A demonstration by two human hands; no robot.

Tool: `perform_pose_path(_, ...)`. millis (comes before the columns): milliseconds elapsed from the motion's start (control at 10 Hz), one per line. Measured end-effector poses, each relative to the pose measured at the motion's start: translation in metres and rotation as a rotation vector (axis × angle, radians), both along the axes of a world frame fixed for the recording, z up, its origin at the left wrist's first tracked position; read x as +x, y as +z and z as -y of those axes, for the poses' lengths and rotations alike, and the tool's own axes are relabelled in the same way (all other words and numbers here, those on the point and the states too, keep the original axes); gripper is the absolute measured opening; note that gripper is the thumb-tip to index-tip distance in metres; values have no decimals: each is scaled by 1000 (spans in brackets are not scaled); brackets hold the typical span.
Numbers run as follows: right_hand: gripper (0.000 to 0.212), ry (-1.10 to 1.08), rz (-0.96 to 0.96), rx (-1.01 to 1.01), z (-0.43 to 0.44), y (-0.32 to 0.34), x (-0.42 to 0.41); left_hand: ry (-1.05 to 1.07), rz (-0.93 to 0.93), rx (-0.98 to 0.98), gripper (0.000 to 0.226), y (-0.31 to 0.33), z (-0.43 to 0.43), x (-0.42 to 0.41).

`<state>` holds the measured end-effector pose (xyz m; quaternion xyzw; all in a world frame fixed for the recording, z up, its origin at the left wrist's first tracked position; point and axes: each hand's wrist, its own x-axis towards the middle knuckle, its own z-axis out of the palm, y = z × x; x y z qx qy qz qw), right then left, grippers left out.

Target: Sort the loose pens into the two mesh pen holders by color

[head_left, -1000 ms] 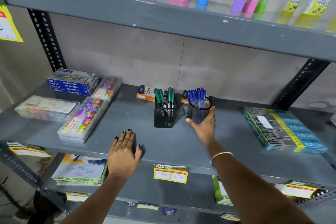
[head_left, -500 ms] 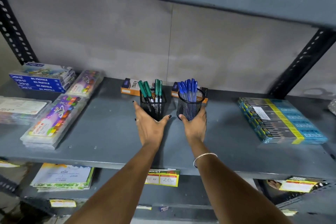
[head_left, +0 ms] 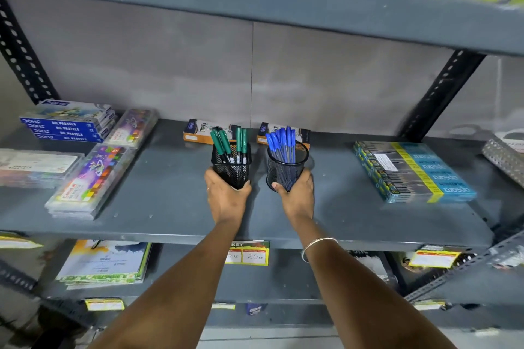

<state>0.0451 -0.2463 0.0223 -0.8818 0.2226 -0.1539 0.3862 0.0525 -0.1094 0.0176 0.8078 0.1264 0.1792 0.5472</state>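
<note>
Two hands grip both holders mid-frame: left hand (head_left: pixel 226 198) clamped around the green-pen holder (head_left: pixel 231 167), right hand (head_left: pixel 297 195) around the blue-pen holder (head_left: pixel 286 168). Best slide them upright, slowly.

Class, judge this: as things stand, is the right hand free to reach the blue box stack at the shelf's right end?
Probably not at once: the right hand holds the round holder of blue pens. The shelf toward the blue box stack looks bare.

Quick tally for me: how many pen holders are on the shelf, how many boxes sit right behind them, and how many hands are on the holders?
Pen holders: 2 (square one with green pens, round one with blue pens)
Boxes behind: 2 ()
Hands: 2 (left hand, right hand)
Total: 6
</note>
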Motion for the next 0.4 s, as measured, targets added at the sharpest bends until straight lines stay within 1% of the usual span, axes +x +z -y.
perform_pose_path(100, 69, 10, -43, 12, -3, 4, -30, -17, -31, -11, 62, 3, -3, -29)
perform_pose_path(200, 69, 12, -48, 26, -6, 6, -49, -43, -46, -30, 63, 5, -6, -41)
perform_pose_path(300, 77, 13, -48, 87, -12, 16, -68, -107, -59, -90, 67, 10, -12, -50)
perform_pose_path(400, 96, 13, -52, 191, -11, 20, -77, -148, -49, -94, 85, 11, -15, -55)
